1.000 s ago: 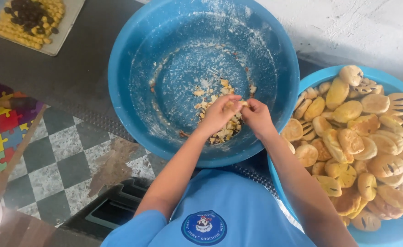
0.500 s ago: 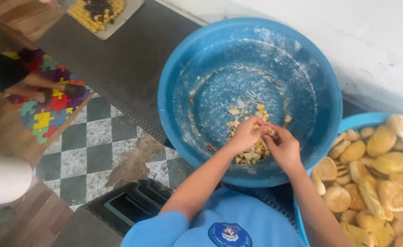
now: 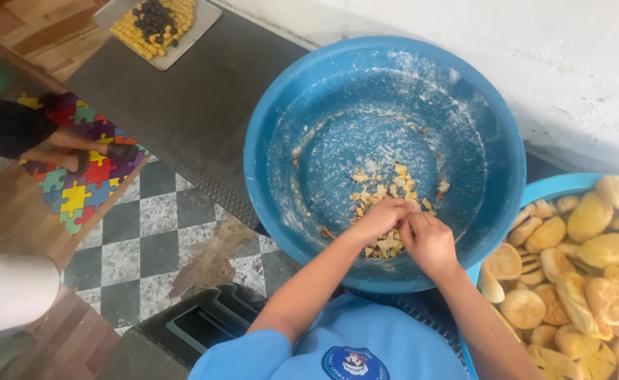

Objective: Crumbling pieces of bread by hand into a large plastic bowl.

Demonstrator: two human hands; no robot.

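A large blue basin point(image 3: 492, 134) dusted with flour stands in front of me. Torn pale bread pieces point(image 3: 387, 184) lie on its bottom. My left hand point(image 3: 380, 217) and my right hand point(image 3: 428, 239) meet over the basin's near side, fingers pinched together on a piece of bread between them. Both hands touch each other just above the crumbs. A second blue basin point(image 3: 545, 188) at the right is heaped with several golden bread rolls point(image 3: 591, 281).
A tray of yellow and dark pieces point(image 3: 156, 21) sits at the top left on a dark mat point(image 3: 190, 105). Another person's hand point(image 3: 67, 149) rests on a coloured puzzle mat point(image 3: 77, 190). Checkered floor tiles point(image 3: 148, 239) and a dark plastic crate point(image 3: 197, 324) lie at the lower left.
The view has shifted, so the basin sits further right and lower in frame. My hands stay together over the crumbs. The other person's hand has come into view on the puzzle mat.
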